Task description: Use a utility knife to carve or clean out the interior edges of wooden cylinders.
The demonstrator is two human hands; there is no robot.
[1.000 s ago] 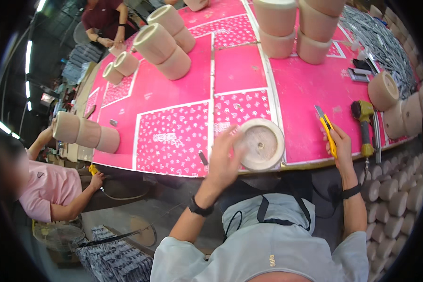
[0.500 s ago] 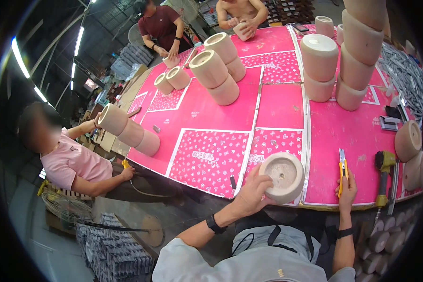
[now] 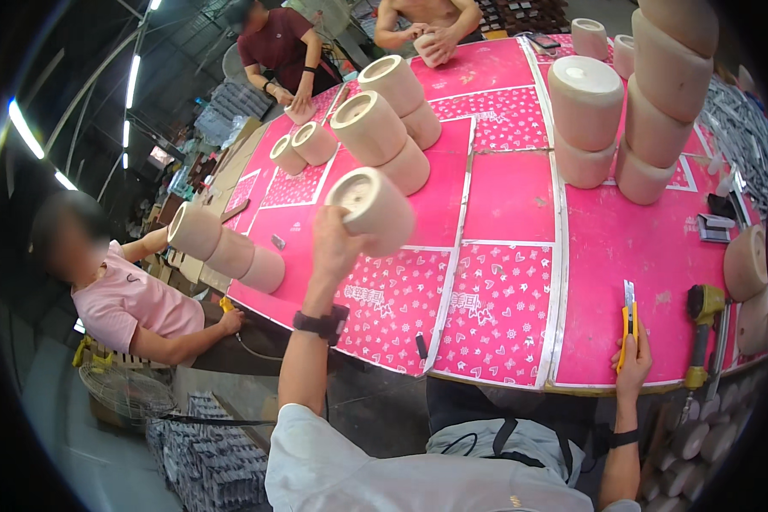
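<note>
Grasping a pale beige, thick-walled round cylinder (image 3: 384, 218) by the rim with the left hand (image 3: 337, 243), out over the left part of the pink, white-patterned worktop (image 3: 508, 205). Tilted, recessed end facing up and leftward. Slightly blurred; seemingly lifted clear of the surface, can't tell for certain. Clasping a yellow-handled box cutter (image 3: 628, 328) with the right hand (image 3: 634, 358) by the front edge, metal blade out and pointing away from the body. Lying just right of that: yellow-and-dark-grey air tool (image 3: 702, 333). Stacked beyond the held cylinder: more beige cylinders (image 3: 371, 132).
</note>
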